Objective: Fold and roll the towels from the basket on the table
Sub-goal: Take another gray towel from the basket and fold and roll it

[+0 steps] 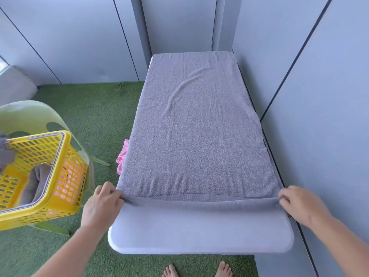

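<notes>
1. Head view (sole view). Towel [199,126], grey, is lying flat on table [199,236] and covering most of the top. Its far end is reaching the table's far edge; a near strip of table is showing bare.
2. Left hand [101,204] is pinching the towel's near-left corner btwn thumb and fingers. Right hand [299,204] is pinching the near-right corner likewise. Both are gripping cloth, neither is spread flat.
3. Key relation: the towel's long axis is running straight away from the person, twd the far wall. Hands are sitting on the near short edge, one per corner, equally near. The hem btwn them is sitting raised as a low ridge across the width.
4. Judgement: the edge is looking set to go fwd along the long axis. Fold or roll start, can't tell.
5. Basket [65,176], yellow, perforated, is sitting on chair [30,116], left of the table, apart from it, nearer the left hand. Contents: spare towel [38,182], grey, is lying bunched at the bottom; grey cloth [6,152] is hanging over the left rim. Full count unclear.
6. Pink cloth [122,156] is showing at the table's left side, partly hidden by the towel edge; what it's resting on, can't tell.
7. Turf [89,116] is covering the floor; feet [169,270], bare, are showing at the bottom.
</notes>
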`<state>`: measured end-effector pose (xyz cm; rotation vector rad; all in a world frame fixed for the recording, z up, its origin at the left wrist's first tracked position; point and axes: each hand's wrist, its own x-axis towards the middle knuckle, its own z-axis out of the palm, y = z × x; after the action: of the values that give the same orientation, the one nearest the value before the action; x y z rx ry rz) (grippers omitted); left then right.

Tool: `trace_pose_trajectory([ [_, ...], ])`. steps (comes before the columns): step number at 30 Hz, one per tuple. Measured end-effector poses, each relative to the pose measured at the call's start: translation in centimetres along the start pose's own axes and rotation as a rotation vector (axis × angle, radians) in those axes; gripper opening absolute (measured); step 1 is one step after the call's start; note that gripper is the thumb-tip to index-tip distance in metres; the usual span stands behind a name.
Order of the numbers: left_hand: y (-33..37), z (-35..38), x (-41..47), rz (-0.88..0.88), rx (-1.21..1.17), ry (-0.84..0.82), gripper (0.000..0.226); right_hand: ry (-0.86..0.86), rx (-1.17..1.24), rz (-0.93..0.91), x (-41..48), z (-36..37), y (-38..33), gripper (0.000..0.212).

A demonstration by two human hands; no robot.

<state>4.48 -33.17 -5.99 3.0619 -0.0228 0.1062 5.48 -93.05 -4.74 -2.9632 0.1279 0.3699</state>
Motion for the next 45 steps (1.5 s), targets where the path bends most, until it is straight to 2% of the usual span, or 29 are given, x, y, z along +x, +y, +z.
trace_pose_trajectory([
  [3,0.8,-0.2,1.3,-0.121,-0.065,-0.043,0.016,-0.004,0.036,0.072,1.5,-0.2,-0.9,0.015],
  [7,1.1,0.4,1.1,-0.154,-0.133,-0.019,0.022,0.091,0.136,0.047,0.3,1.5,-1.2,0.022],
  [10,0.1,1.3,-0.1,-0.033,-0.135,-0.013,0.028,0.091,0.139,0.0,-1.4,2.9,-0.2,0.036],
  [12,-0.7,1.6,-0.6,0.071,-0.082,-0.048,0.042,0.122,0.089,-0.051,-2.0,4.0,0.5,0.046],
  [14,-1.0,1.7,-0.6,0.068,-0.042,-0.092,0.051,0.191,0.066,-0.079,-1.7,4.5,0.9,0.052],
  [15,-1.1,1.8,-0.5,0.049,-0.027,-0.105,0.052,0.23,0.048,-0.1,-1.4,4.6,0.9,0.05],
  [18,-1.3,2.3,0.1,0.029,-0.004,-0.086,0.048,0.313,-0.03,-0.181,0.1,4.3,1.1,0.024],
  [20,-1.6,2.1,0.7,0.039,-0.001,-0.048,0.045,0.289,-0.057,-0.194,0.8,3.3,0.9,0.023],
  [22,-1.9,1.6,0.9,0.035,-0.004,-0.029,0.043,0.27,-0.062,-0.171,1.0,1.9,0.6,0.007],
  [25,-2.4,1.2,-0.7,0.068,-0.004,-0.058,0.038,0.136,-0.094,-0.209,0.4,0.5,0.5,0.019],
  [27,-2.8,1.3,-2.2,0.066,-0.009,-0.109,0.035,-0.011,-0.13,-0.24,-0.1,0.8,1.3,0.017],
  [30,-3.0,1.2,-3.5,0.034,-0.003,-0.117,0.034,-0.109,-0.172,-0.255,-0.3,1.0,2.0,0.018],
  [35,-2.1,0.4,-2.5,-0.062,0.015,-0.065,0.039,-0.138,-0.19,-0.17,0.4,-0.6,0.5,0.036],
  [38,-2.0,0.4,-1.1,-0.124,0.025,-0.082,0.035,-0.162,-0.123,-0.018,1.7,-1.1,0.4,0.03],
  [40,-1.9,0.5,0.0,-0.151,0.007,-0.077,0.021,-0.157,-0.078,0.064,2.1,-1.4,0.0,0.025],
  [42,-1.6,0.7,0.6,-0.169,-0.07,-0.048,0.012,-0.086,-0.014,0.089,2.0,-1.2,-0.6,0.017],
  [45,-1.3,1.1,0.6,-0.188,-0.197,-0.057,0.023,0.069,0.136,0.076,0.9,-0.2,-1.1,0.015],
])
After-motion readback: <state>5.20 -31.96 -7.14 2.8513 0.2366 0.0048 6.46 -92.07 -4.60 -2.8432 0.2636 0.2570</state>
